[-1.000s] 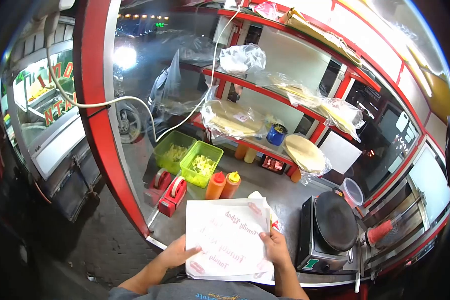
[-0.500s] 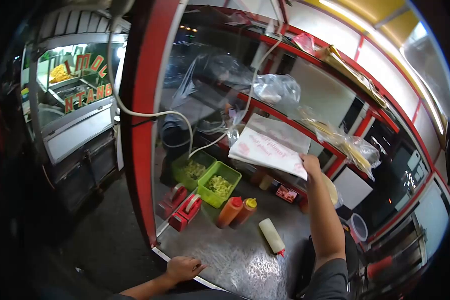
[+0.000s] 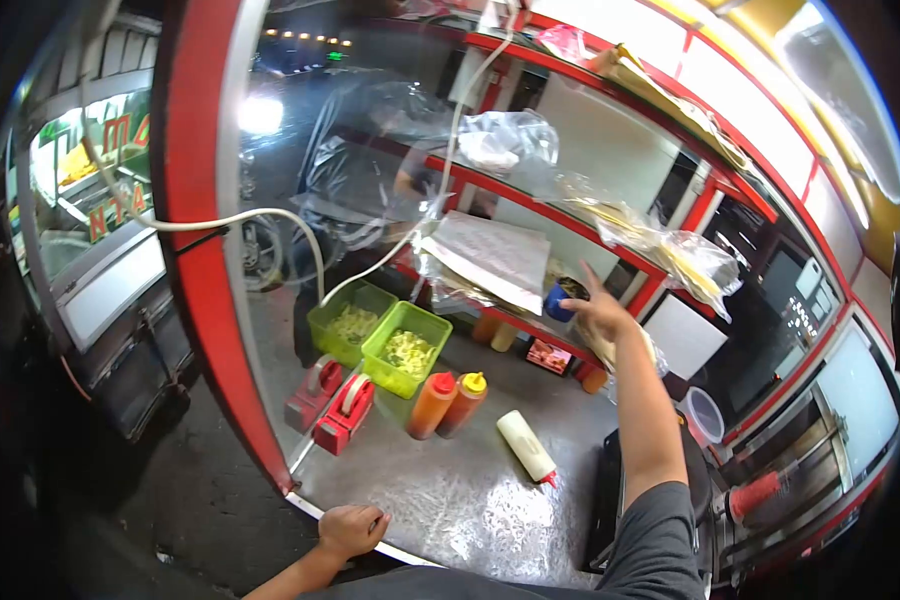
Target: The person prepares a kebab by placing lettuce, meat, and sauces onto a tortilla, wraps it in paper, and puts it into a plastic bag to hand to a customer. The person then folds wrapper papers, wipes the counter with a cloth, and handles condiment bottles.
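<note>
In front of you, a squeeze bottle (image 3: 524, 445) lies on the counter (image 3: 440, 510). To its left stand two sauce bottles (image 3: 431, 404); left of those sit a tape dispenser (image 3: 343, 420) and, farther back, a tub (image 3: 395, 376) with chopped vegetables (image 3: 408, 351) in it. Behind, on the shelf (image 3: 530, 324), paper sheets (image 3: 490, 258) lie left of a cup (image 3: 558, 304).

Flatbread (image 3: 601, 343) partly hidden (behind right hand (image 3: 602, 305)), left forearm (image 3: 295, 577) cut off

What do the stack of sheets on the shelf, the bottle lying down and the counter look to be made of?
Sheets: paper, perhaps coated; thin, flat layers with faint reddish print.
Bottle: smooth plastic, probably soft; pale body with a mild sheen, red tip.
Counter: metal, likely steel, worn; grey with bright, scratchy-looking glare.
</note>
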The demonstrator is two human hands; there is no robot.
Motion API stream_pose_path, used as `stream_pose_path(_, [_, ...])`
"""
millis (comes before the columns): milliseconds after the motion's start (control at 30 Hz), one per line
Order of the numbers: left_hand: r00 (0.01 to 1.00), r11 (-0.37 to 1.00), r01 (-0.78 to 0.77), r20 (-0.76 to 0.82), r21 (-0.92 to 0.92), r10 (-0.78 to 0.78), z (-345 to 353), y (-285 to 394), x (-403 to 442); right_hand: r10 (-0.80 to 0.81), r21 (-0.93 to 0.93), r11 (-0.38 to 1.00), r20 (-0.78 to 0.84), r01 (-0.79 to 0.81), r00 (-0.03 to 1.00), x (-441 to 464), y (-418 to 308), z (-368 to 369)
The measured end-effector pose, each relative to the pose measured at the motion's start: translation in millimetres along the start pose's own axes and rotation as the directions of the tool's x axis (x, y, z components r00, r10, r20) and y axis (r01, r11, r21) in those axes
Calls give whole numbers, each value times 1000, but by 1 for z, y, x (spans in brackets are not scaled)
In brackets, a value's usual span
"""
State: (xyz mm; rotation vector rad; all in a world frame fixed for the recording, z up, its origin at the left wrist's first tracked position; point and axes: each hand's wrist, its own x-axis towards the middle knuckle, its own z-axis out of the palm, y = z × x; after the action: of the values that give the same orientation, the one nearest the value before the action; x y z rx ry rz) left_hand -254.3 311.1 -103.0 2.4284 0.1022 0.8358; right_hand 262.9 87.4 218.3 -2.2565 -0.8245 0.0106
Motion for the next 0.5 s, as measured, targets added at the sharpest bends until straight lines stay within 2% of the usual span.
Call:
stream_pose_path(67, [1000, 1000, -5, 30, 2, 5, 2, -1, -1, 61, 88, 995, -106, -52, 992, -25, -34, 21])
stream_pose_path(100, [999, 1000, -19, 48, -3, 19, 5, -3, -1, 45, 81, 996, -200, -29, 979, -21, -25, 28])
stream_pose_path(133, [998, 1000, -25, 64, -5, 26, 5, -4, -1, 68, 160, 987, -293, -22, 954, -22, -31, 30])
stream_pose_path(200, [995, 1000, -26, 93, 2, 26, 3, -3, 1, 132, 316, 948, -454, 21, 881, -16, -43, 31])
stream_pose_path(267, [994, 999, -34, 100, 14, 33, 1, -4, 1, 51, 219, 966, -676, 134, 735, 7, -48, 33])
stream_pose_path(333, [996, 999, -25, 83, 24, 23, 5, -3, -1, 169, 402, 915, -482, 46, 859, 7, -80, 48])
stream_pose_path(367, [998, 999, -17, 69, 31, 15, 8, -5, -2, 37, 118, 993, -484, 23, 874, 16, -79, 60])
stream_pose_path(400, [998, 999, -10, 64, 37, 8, 10, -6, -4, -80, -173, 985, -443, 3, 893, 23, -75, 73])
stream_pose_path(467, [995, 998, 40, 87, 54, -44, 8, -2, -3, -109, -244, 970, -378, 15, 920, 19, -85, 103])
stream_pose_path(500, [994, 997, 46, 92, 66, -52, 7, -1, -1, -318, -413, 906, -527, 90, 788, 2, -95, 117])
